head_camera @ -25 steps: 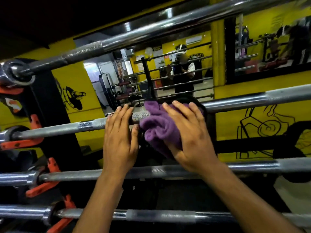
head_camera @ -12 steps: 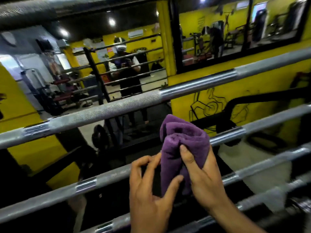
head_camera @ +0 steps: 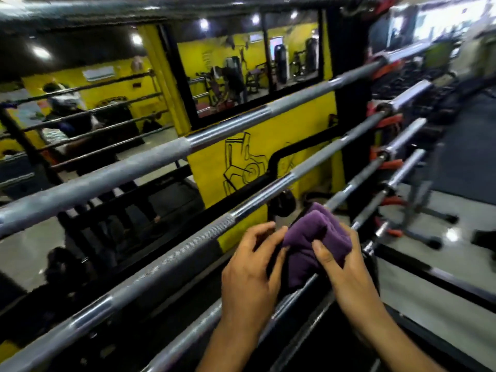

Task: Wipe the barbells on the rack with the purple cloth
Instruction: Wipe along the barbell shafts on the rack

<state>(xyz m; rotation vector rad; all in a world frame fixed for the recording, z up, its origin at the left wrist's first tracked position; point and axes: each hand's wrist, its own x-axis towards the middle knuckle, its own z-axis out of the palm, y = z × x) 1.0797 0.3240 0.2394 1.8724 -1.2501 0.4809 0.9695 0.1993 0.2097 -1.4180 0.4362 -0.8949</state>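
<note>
Several steel barbells lie across the rack, slanting up to the right; one upper barbell (head_camera: 161,159) and a middle barbell (head_camera: 171,261) cross most of the view. A folded purple cloth (head_camera: 314,242) sits bunched in front of a lower barbell (head_camera: 346,194). My right hand (head_camera: 346,269) grips the cloth, thumb on its front and fingers behind. My left hand (head_camera: 249,269) is beside it, its curled fingertips pinching the cloth's left edge. I cannot tell whether the cloth touches the bar.
Orange rack hooks (head_camera: 386,122) hold the bar ends at the right. A yellow wall (head_camera: 257,146) with black drawings and a mirror (head_camera: 94,124) stand behind the rack. Gym floor (head_camera: 440,210) and a black stand lie to the right.
The view swung right along the rack. Both hands and the cloth came off the upper bar and now sit lower, in front of a lower barbell, with the left hand pinching the cloth.
</note>
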